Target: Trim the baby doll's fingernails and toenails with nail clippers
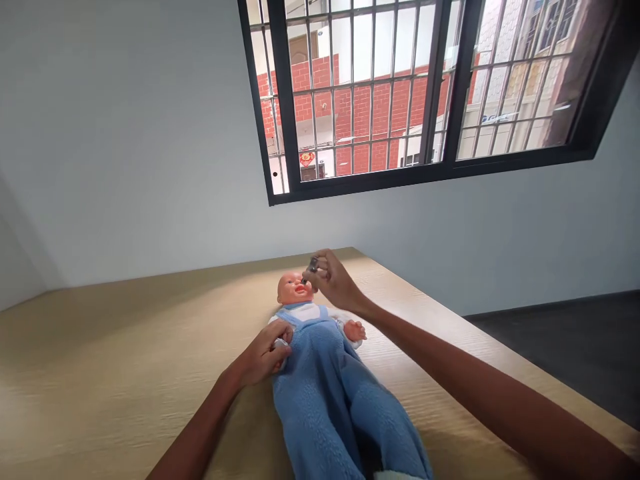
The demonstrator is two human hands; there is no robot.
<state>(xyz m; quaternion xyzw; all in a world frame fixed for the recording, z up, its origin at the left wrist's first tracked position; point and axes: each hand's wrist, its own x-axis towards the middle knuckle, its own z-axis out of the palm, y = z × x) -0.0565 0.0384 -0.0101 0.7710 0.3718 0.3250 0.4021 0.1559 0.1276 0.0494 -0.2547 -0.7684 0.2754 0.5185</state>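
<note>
A baby doll (315, 353) in blue fleece overalls and a white shirt lies on its back, its head toward the far side of the table. My left hand (265, 350) is closed round the doll's arm at the cuff, on the left of its body. Between the fingers of my right hand (333, 277) is a small dark, shiny object (313, 265) with a narrow tip. That tip points down at the doll's face (293, 288), by the nose and above the red mouth. Whether it touches the face I cannot tell. The doll's other hand (355, 330) lies free on the right.
The doll rests on a light wood-grain table (150, 347), whose right edge slants down toward the dark floor (565, 347). Behind it stands a pale wall (140, 133) with a black-framed, barred window (370, 177).
</note>
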